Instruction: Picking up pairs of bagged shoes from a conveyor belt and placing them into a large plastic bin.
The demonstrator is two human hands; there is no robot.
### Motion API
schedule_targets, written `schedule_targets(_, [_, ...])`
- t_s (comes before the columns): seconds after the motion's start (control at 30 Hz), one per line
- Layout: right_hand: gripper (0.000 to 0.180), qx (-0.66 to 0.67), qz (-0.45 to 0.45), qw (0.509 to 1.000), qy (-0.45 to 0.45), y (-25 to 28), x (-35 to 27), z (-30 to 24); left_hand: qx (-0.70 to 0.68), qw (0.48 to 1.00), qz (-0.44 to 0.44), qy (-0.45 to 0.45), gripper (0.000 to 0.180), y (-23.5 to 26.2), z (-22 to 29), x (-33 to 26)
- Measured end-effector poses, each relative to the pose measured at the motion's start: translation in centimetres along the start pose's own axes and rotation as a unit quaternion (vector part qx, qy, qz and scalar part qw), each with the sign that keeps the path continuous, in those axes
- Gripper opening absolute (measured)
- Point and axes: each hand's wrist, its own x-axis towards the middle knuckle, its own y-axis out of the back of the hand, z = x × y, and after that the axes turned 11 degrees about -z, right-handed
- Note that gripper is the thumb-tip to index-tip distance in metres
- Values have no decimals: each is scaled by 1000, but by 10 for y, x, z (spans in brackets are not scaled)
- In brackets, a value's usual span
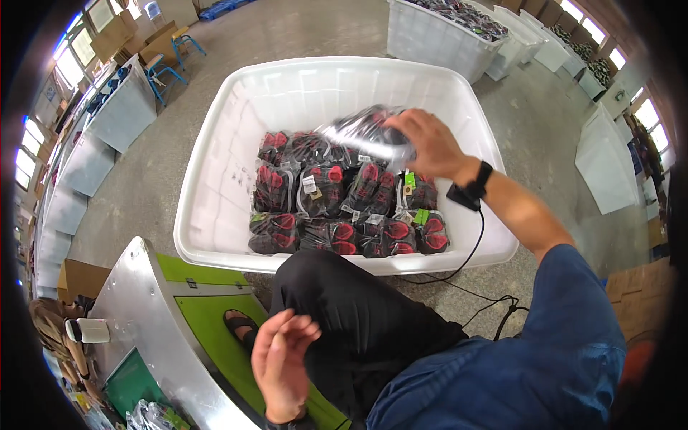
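My right hand [428,145] reaches out over a large white plastic bin [215,165] and grips a clear bag with dark footwear [362,134], held just above the pile. Inside the bin lie several bagged black-and-red shoes [337,208] in rows, some with green tags. My left hand [281,362] hovers near my lap above my black trousers, fingers apart and holding nothing.
A metal machine with green panels [179,315] stands at my lower left, a sandalled foot [240,326] beside it. More white bins [437,32] of bagged goods stand behind. A black cable [466,279] runs from my wrist across the concrete floor. Cartons and a blue stool [168,64] sit far left.
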Motion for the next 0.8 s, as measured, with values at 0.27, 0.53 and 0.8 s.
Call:
schedule_targets(0.27, [69, 371, -134, 915, -83, -147, -11, 53, 218, 917, 321, -97, 32, 105, 43, -169])
schedule_targets(0.53, [48, 406, -139, 903, -29, -58, 51, -77, 694, 422, 582, -37, 44, 243, 73, -288])
schedule_targets(0.8, [54, 372, -127, 905, 163, -4, 71, -210, 474, 558, 621, 280, 79, 358, 101, -369])
